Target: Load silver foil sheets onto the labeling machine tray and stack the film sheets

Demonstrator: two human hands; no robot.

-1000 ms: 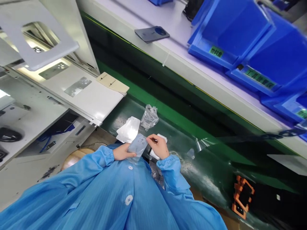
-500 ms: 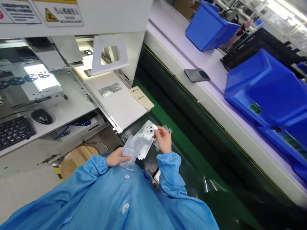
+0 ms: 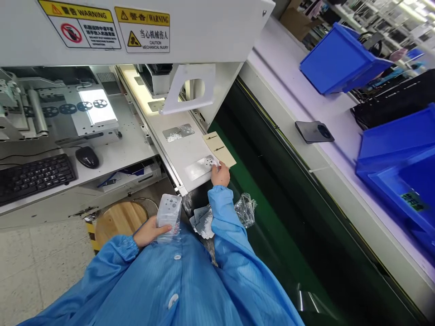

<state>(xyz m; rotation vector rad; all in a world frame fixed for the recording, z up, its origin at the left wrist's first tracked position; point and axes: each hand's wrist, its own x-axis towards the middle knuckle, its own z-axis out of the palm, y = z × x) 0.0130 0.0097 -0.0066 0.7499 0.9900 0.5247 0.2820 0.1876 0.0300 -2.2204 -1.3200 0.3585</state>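
Observation:
My right hand (image 3: 220, 175) pinches the end of a thin silver perforated plate (image 3: 200, 166), which lies flat on the white machine tray (image 3: 176, 156). A cream card with slots (image 3: 219, 149) sits just beyond that hand. A second silver plate (image 3: 178, 132) lies farther along the tray. My left hand (image 3: 149, 232) grips a small stack of plastic-wrapped perforated plates (image 3: 169, 217) near my chest. Below my right forearm lie loose silver sheets (image 3: 203, 222) and a crumpled transparent plastic bag (image 3: 245, 209).
A machine housing with warning labels (image 3: 102, 31) stands above the tray, and a keyboard (image 3: 36, 177) and mouse (image 3: 87, 157) sit to the left. A green belt (image 3: 258, 190) runs alongside a white bench carrying blue bins (image 3: 345, 59). A wooden stool (image 3: 118, 224) stands below left.
My right hand has moved away from my body and put a silver plate on the tray. My left hand has lifted the wrapped stack upright. My head has turned, shifting the whole view.

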